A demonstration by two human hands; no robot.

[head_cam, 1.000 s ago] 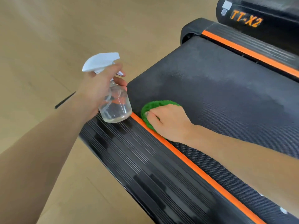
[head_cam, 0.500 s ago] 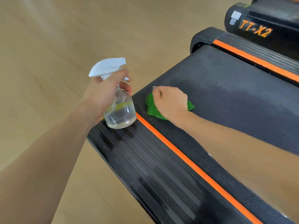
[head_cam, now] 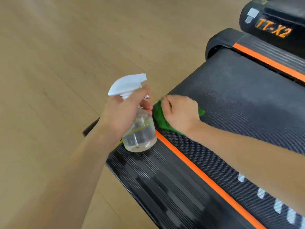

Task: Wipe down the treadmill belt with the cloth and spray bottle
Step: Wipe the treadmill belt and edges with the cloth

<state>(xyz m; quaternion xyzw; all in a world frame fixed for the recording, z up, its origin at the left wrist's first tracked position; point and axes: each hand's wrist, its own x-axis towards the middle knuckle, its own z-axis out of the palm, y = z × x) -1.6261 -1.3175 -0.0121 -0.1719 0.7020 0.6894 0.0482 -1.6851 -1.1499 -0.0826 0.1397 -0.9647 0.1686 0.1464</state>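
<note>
your left hand (head_cam: 123, 114) grips the spray bottle (head_cam: 140, 131) at its neck, fingers (head_cam: 146, 106) curled round it below the white trigger head (head_cam: 127, 84), which points toward the far end of the treadmill. the bottle is clear, holds a low level of clear liquid, stands roughly upright, and its base sits at or just above the ribbed black side rail (head_cam: 165, 182); contact cannot be confirmed. your right hand (head_cam: 180, 113) is down on the green cloth (head_cam: 160, 119), fingers curled over it and bunching it, knuckles up. the cloth lies on the treadmill belt (head_cam: 244, 103) at the belt's left edge, just beside the orange stripe (head_cam: 198, 171) that separates belt from rail, and just beside the bottle. green shows at both sides of the hand. the belt surface beyond the cloth shows a lighter, hazy patch. white dashes are printed on the belt near the lower right corner. a second orange stripe runs along the far rail, and a black housing (head_cam: 272, 19) marked "tt-x2" in orange sits beyond it. the treadmill stands on a light wood floor (head_cam: 57, 63).
</note>
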